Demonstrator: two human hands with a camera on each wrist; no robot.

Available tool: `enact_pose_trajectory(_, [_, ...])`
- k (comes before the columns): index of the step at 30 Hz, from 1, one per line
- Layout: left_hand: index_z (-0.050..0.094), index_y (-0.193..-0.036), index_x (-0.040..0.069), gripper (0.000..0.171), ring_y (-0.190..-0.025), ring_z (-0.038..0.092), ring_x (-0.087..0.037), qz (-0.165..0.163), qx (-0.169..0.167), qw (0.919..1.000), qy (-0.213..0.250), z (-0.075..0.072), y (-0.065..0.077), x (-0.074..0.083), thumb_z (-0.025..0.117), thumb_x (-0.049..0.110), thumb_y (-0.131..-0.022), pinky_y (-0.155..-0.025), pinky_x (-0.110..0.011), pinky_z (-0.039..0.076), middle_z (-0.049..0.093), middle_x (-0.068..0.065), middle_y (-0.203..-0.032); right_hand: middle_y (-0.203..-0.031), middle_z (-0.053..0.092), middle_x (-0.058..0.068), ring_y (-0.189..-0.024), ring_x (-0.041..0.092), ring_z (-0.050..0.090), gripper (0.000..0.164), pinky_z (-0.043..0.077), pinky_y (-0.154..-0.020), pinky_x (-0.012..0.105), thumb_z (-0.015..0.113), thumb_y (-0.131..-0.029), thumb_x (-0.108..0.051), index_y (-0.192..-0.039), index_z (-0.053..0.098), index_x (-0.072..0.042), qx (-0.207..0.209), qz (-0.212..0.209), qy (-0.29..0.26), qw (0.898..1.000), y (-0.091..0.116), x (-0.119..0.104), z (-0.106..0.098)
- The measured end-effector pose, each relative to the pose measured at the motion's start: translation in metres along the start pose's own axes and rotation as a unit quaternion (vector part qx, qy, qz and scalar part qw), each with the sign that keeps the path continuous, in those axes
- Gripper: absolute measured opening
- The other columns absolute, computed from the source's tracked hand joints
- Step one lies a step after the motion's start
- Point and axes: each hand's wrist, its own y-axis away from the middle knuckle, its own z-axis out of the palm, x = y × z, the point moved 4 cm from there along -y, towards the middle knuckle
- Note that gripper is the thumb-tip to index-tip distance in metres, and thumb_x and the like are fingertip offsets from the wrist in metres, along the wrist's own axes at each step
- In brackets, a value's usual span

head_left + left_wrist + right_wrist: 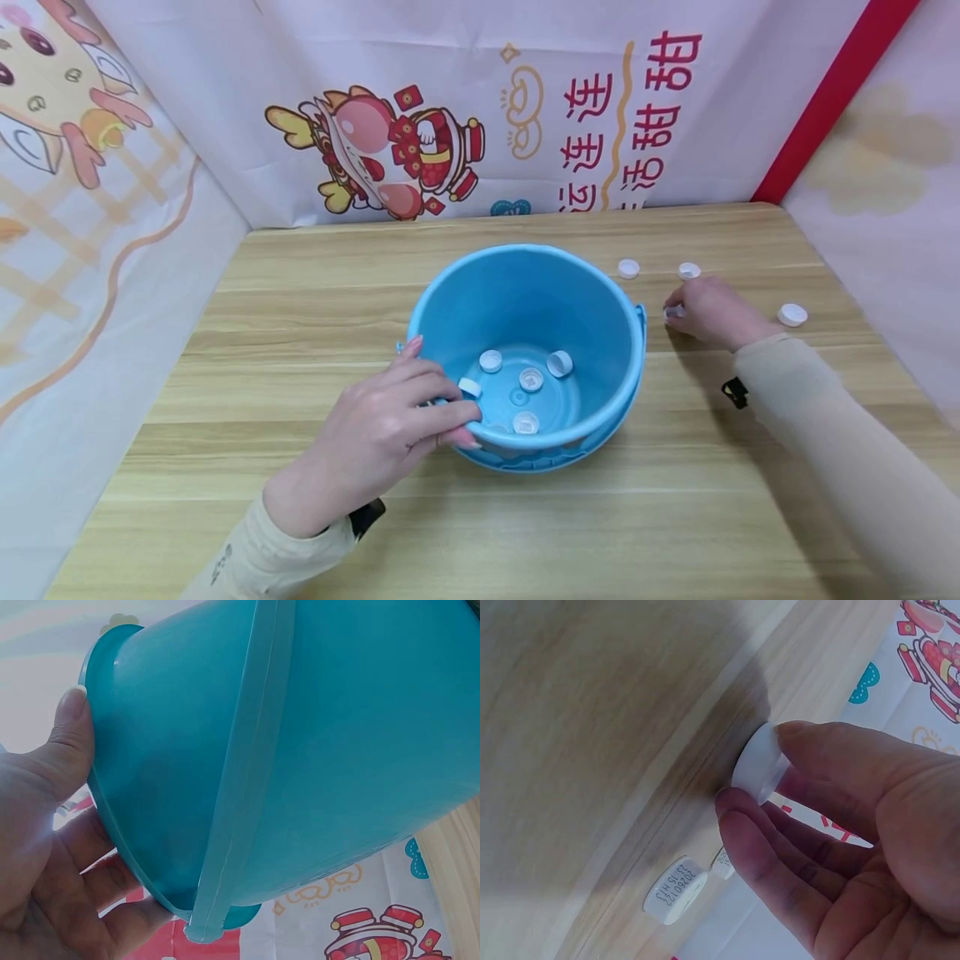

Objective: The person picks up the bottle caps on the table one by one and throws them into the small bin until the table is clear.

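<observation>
The left hand (378,417) grips the near-left rim of a blue bucket (525,287), several white caps (531,380) lying inside; right of it, the right hand (716,312) pinches another cap (757,763) low at the wooden table (315,325) (touching or not, I cannot tell), near three loose caps (792,315).

bucket (525,300) on table (315,317), caps (531,380) inside it, more caps (792,315) to its right.
</observation>
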Motion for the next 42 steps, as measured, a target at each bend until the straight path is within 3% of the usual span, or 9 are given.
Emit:
enact_pose_trajectory(6, [0.078,-0.099,0.018,0.031,-0.089,0.065,-0.017,-0.002,0.002,1.0,0.003,0.001,-0.001,-0.001,0.059,0.041,-0.094,-0.103,-0.058,0.041,0.071,0.001,-0.088,-0.111,0.066,0.021,-0.092,0.033,0.06,0.03,0.054,-0.085,0.054,0.069,-0.094,-0.011,-0.121,0.067,0.002,-0.014,-0.003,0.004,1.0,0.0,0.001,0.004])
enact_pose_trajectory(12, [0.078,-0.1,0.018,0.031,-0.089,0.065,-0.018,-0.001,0.001,1.0,0.003,0.001,-0.001,-0.001,0.058,0.042,-0.094,-0.103,-0.058,0.041,0.071,0.001,-0.089,-0.115,0.065,0.023,-0.098,0.037,0.059,0.032,0.052,-0.087,0.058,0.066,-0.096,-0.016,-0.122,0.066,0.002,0.002,-0.002,-0.007,1.0,0.006,-0.002,-0.001])
enact_pose_trajectory(16, [0.078,-0.098,0.018,0.031,-0.089,0.064,-0.018,-0.001,0.002,1.0,-0.003,0.0,-0.001,-0.001,0.059,0.042,-0.094,-0.103,-0.057,0.041,0.071,0.001,-0.088,-0.113,0.064,0.024,-0.095,0.037,0.059,0.037,0.055,-0.082,0.055,0.064,-0.096,-0.02,-0.124,0.064,0.004,0.022,-0.001,-0.021,1.0,0.015,-0.014,-0.019])
enact_pose_trajectory(23, [0.078,-0.098,0.018,0.03,-0.088,0.065,-0.017,0.002,0.007,1.0,-0.001,-0.001,-0.001,0.0,0.06,0.042,-0.094,-0.103,-0.058,0.042,0.071,0.001,-0.087,-0.101,0.066,0.018,-0.083,0.029,0.061,0.043,0.059,-0.067,0.042,0.068,-0.094,-0.023,-0.126,0.063,0.004,0.091,-0.056,-0.009,0.994,0.042,-0.056,-0.067])
enact_pose_trajectory(26, [0.078,-0.097,0.019,0.029,-0.088,0.065,-0.017,0.006,0.009,0.9999,-0.003,-0.002,-0.001,0.0,0.06,0.041,-0.094,-0.102,-0.058,0.042,0.07,0.001,-0.087,-0.096,0.069,0.016,-0.079,0.028,0.064,0.039,0.059,-0.067,0.044,0.071,-0.092,-0.022,-0.122,0.067,0.002,0.152,-0.103,0.015,0.983,0.06,-0.077,-0.089])
enact_pose_trajectory(31, [0.077,-0.096,0.019,0.029,-0.088,0.064,-0.017,0.008,0.009,0.9999,-0.003,-0.002,0.0,0.001,0.059,0.042,-0.095,-0.104,-0.057,0.041,0.07,0.002,-0.087,-0.088,0.07,0.013,-0.074,0.027,0.066,0.034,0.058,-0.063,0.043,0.076,-0.088,-0.019,-0.116,0.071,0.0,0.26,-0.188,0.054,0.946,0.091,-0.113,-0.118])
enact_pose_trajectory(35, [0.077,-0.097,0.018,0.03,-0.088,0.064,-0.017,0.005,0.007,1.0,0.0,-0.002,-0.001,0.001,0.059,0.042,-0.095,-0.103,-0.057,0.042,0.07,0.002,-0.087,-0.093,0.069,0.013,-0.078,0.026,0.065,0.035,0.057,-0.063,0.042,0.077,-0.088,-0.02,-0.117,0.072,-0.002,0.284,-0.218,0.06,0.932,0.11,-0.138,-0.13])
enact_pose_trajectory(42, [0.078,-0.098,0.019,0.03,-0.088,0.064,-0.017,0.004,0.004,1.0,-0.002,-0.001,0.0,0.001,0.059,0.042,-0.094,-0.102,-0.059,0.042,0.07,0.001,-0.087,-0.102,0.069,0.011,-0.084,0.024,0.066,0.038,0.06,-0.069,0.044,0.08,-0.085,-0.018,-0.121,0.071,-0.007,0.28,-0.274,0.061,0.918,0.129,-0.177,-0.134])
